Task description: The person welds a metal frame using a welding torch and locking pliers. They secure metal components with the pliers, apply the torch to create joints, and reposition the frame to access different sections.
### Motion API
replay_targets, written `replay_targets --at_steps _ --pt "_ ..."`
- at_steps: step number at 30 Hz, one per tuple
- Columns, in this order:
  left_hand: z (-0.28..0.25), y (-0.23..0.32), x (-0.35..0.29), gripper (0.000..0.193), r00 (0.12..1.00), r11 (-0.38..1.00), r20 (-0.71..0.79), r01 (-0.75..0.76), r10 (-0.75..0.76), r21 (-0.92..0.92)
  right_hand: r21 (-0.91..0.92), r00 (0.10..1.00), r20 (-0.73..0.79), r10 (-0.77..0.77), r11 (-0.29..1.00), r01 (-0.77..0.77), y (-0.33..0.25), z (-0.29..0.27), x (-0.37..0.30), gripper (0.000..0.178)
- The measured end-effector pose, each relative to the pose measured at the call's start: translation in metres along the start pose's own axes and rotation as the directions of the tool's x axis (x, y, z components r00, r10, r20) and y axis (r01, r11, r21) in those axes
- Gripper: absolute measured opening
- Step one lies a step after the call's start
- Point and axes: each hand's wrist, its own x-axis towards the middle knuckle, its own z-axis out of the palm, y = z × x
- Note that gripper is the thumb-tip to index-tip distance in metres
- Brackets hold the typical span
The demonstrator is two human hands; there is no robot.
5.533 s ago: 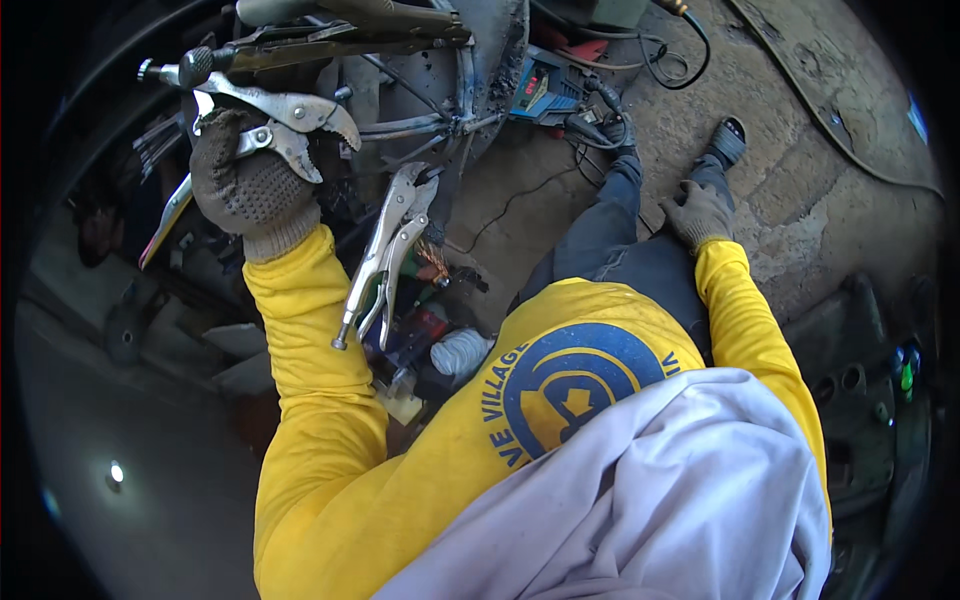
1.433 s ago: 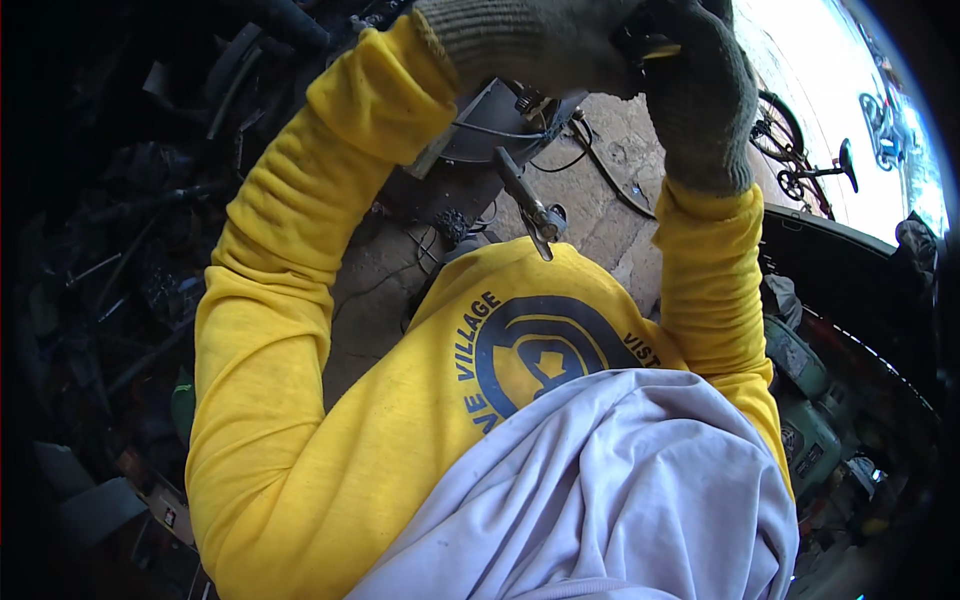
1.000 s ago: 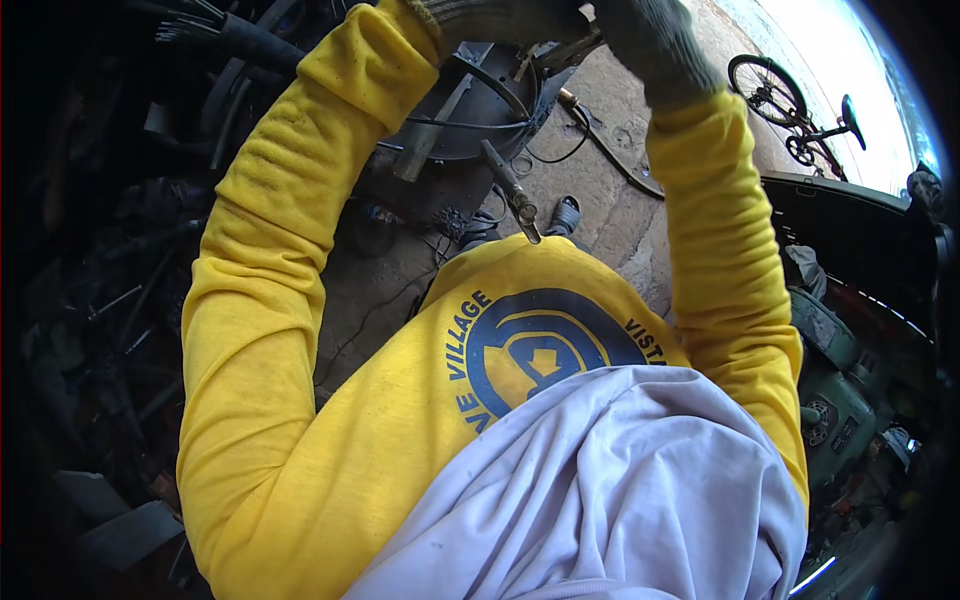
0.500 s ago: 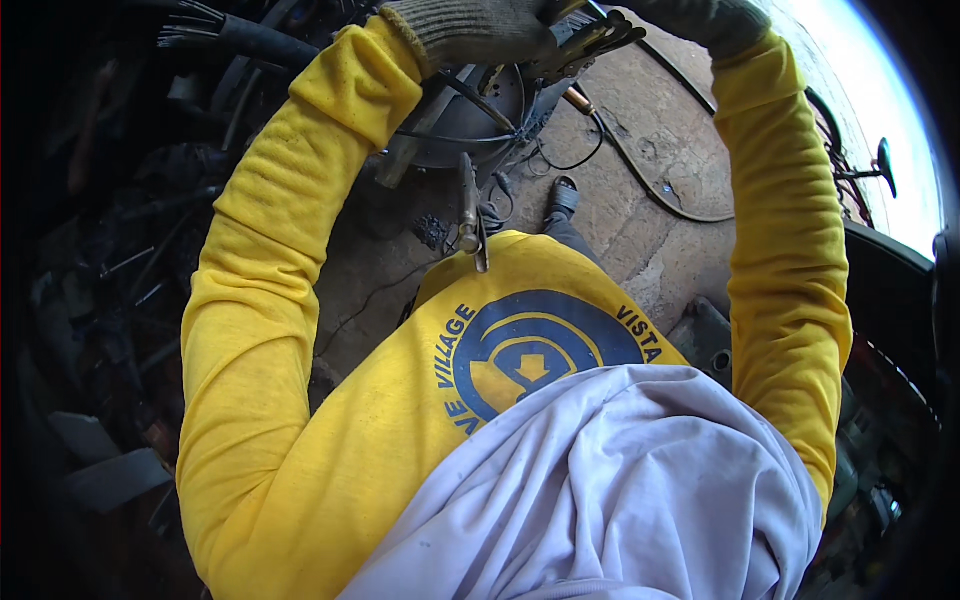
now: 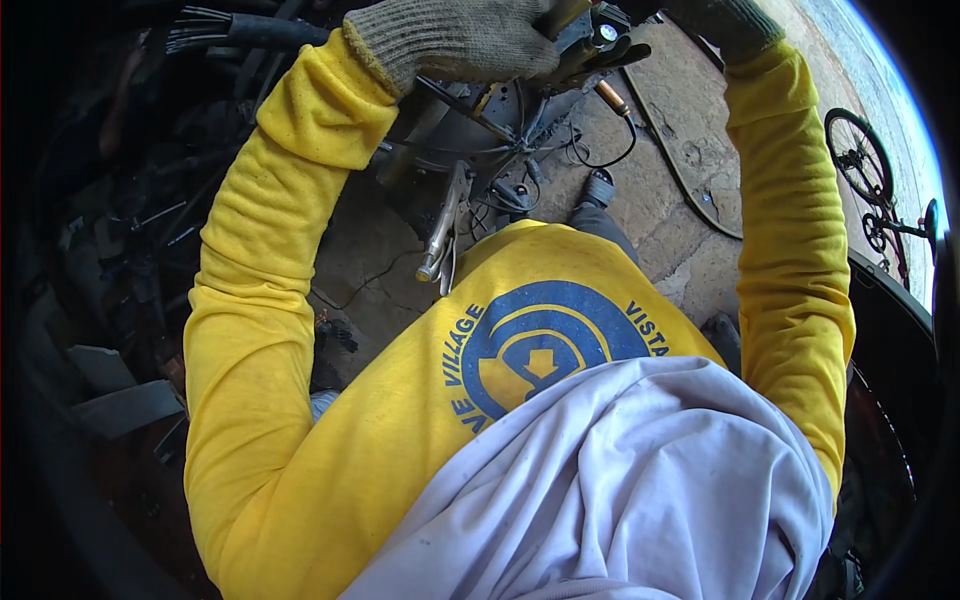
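My left hand (image 5: 455, 42), in a grey knit glove, is closed at the top against a dark metal assembly (image 5: 580, 50); what its fingers hold is hidden. Beside those fingers, the assembly shows lever-like pieces and a small round white spot. My right hand (image 5: 735, 25), also gloved, reaches past the top edge, so its fingers are out of sight. Below the left hand, a pair of locking pliers (image 5: 442, 232) hangs at a slant, clamped near metal rods (image 5: 480, 120).
A copper-coloured cable end (image 5: 612, 98) and a dark hose (image 5: 672, 165) lie on the stained floor at right. A bicycle (image 5: 862, 158) stands farther right. Dark clutter and a bristle-ended cable (image 5: 275, 30) fill the left. A pale cloth (image 5: 640, 470) drapes over my yellow shirt.
The view has shifted, bringing the bicycle into sight. My left hand appears slightly farther left; my right hand sits higher and farther right, more cut off. The hanging pliers appear lower left, more slanted.
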Motion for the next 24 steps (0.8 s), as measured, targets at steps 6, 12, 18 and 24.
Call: replay_targets --at_steps 6,12,18,24 --pt "0.022 -0.033 0.014 0.104 0.970 0.971 -0.080 -0.220 0.228 0.093 -0.059 0.999 0.026 -0.029 0.998 0.031 0.004 -0.002 -0.008 0.033" --pt "0.006 -0.012 0.009 0.104 0.999 0.993 -0.043 0.018 -0.014 0.114 0.048 0.999 0.036 0.035 0.998 -0.037 0.004 -0.001 0.002 0.030" --pt "0.010 -0.022 0.016 0.091 0.998 0.998 0.029 0.055 -0.055 0.019 -0.003 0.989 0.126 0.075 0.997 -0.076 0.021 0.004 0.020 0.030" --pt "0.021 -0.022 0.012 0.072 0.991 0.994 -0.109 0.082 -0.074 0.074 0.026 0.982 0.172 0.075 0.996 -0.080 0.029 0.004 0.028 0.032"
